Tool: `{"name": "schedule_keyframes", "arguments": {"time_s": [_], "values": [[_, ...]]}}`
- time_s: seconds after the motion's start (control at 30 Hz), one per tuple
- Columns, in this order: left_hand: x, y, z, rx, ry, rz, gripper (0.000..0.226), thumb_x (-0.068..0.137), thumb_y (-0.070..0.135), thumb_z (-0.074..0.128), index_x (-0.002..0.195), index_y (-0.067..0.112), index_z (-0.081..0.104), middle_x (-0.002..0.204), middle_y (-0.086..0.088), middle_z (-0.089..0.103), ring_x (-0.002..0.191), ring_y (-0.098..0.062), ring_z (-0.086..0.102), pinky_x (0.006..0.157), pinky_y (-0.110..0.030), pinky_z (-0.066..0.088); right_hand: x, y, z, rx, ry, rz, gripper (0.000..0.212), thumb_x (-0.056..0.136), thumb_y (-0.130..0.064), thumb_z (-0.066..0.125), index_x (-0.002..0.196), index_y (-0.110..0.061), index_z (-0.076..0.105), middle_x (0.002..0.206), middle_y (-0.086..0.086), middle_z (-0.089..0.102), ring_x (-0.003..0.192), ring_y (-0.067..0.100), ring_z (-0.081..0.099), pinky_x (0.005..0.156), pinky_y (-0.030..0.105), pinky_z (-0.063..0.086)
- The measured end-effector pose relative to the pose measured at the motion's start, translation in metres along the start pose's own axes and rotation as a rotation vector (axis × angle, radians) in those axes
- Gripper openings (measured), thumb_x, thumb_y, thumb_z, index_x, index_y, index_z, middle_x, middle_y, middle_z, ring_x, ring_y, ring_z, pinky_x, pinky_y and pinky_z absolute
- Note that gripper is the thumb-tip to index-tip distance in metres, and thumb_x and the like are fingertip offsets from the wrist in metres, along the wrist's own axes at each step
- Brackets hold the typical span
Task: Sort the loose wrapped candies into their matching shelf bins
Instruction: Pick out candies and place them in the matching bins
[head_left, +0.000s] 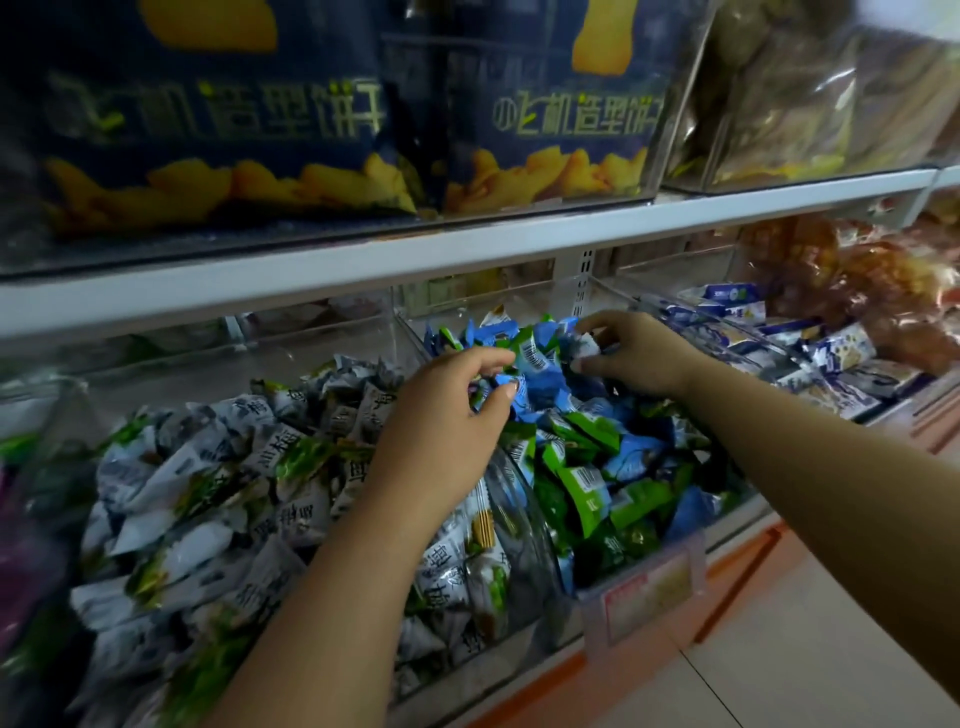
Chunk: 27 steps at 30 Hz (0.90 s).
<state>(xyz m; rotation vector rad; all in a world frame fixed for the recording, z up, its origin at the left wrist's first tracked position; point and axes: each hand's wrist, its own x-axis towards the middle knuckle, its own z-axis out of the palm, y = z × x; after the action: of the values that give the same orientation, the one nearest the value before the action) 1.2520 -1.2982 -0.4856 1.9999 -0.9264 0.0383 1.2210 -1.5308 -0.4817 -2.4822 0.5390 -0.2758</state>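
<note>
Left hand (447, 415): centre of frame, over the clear plastic middle bin (524, 499). Fingers are curled, with thumb and forefinger pinching a blue wrapped candy (535, 387) at the top of the heap.
Right hand (639, 358): right of centre, at the back of the same bin. Fingertips and thumb are closed on a small grey-white wrapped candy (584, 345).
Middle bin contents: mixed blue and green wrapped candies (587, 467).
Left bin: heap of grey-white wrapped candies with black characters (234, 467), in the lower left.
Right bin: flat blue-and-white packets (831, 353).
Upper shelf: white metal edge (467, 249), with dark blue snack bags (208, 104) above it.
Price tag: red-and-white label (644, 592) on the middle bin's front.
</note>
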Motion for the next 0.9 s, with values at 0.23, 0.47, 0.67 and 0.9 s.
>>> {"name": "schedule_keyframes", "arguments": {"time_s": [0.23, 0.47, 0.67, 0.9], "values": [[-0.015, 0.000, -0.029, -0.028, 0.198, 0.000, 0.023, 0.095, 0.018, 0.053, 0.112, 0.031, 0.063, 0.096, 0.021, 0.059, 0.090, 0.010, 0.054, 0.068, -0.009, 0.042, -0.068, -0.060, 0.005, 0.285, 0.185, -0.288, 0.027, 0.082, -0.014, 0.072, 0.100, -0.020, 0.052, 0.082, -0.012, 0.055, 0.064, 0.000, 0.056, 0.060, 0.016, 0.043], [-0.037, -0.005, -0.052, 0.043, 0.389, -0.091, 0.023, 0.097, 0.020, 0.049, 0.110, 0.035, 0.060, 0.090, 0.013, 0.060, 0.051, -0.003, 0.047, 0.042, -0.012, 0.034, -0.081, -0.124, 0.048, 0.141, 0.107, -0.539, 0.039, 0.091, -0.011, 0.059, 0.130, -0.013, 0.055, 0.124, 0.004, 0.061, 0.107, 0.016, 0.058, 0.092, 0.022, 0.044], [-0.041, -0.010, -0.060, 0.029, 0.375, -0.095, 0.024, 0.097, 0.020, 0.048, 0.112, 0.035, 0.059, 0.076, 0.004, 0.058, 0.041, -0.008, 0.044, 0.037, -0.016, 0.028, -0.085, -0.122, 0.058, 0.132, -0.057, -0.528, 0.043, 0.095, -0.020, 0.055, 0.137, -0.019, 0.048, 0.142, -0.004, 0.048, 0.128, 0.007, 0.043, 0.097, 0.010, 0.032], [-0.024, -0.003, -0.046, 0.041, 0.156, -0.052, 0.023, 0.098, 0.025, 0.048, 0.115, 0.034, 0.059, 0.097, 0.008, 0.059, 0.050, -0.011, 0.045, 0.044, -0.010, 0.030, -0.054, -0.055, 0.019, 0.173, 0.069, -0.226, 0.032, 0.094, -0.024, 0.057, 0.126, -0.027, 0.057, 0.128, 0.002, 0.059, 0.117, 0.021, 0.057, 0.095, 0.034, 0.046]]}}
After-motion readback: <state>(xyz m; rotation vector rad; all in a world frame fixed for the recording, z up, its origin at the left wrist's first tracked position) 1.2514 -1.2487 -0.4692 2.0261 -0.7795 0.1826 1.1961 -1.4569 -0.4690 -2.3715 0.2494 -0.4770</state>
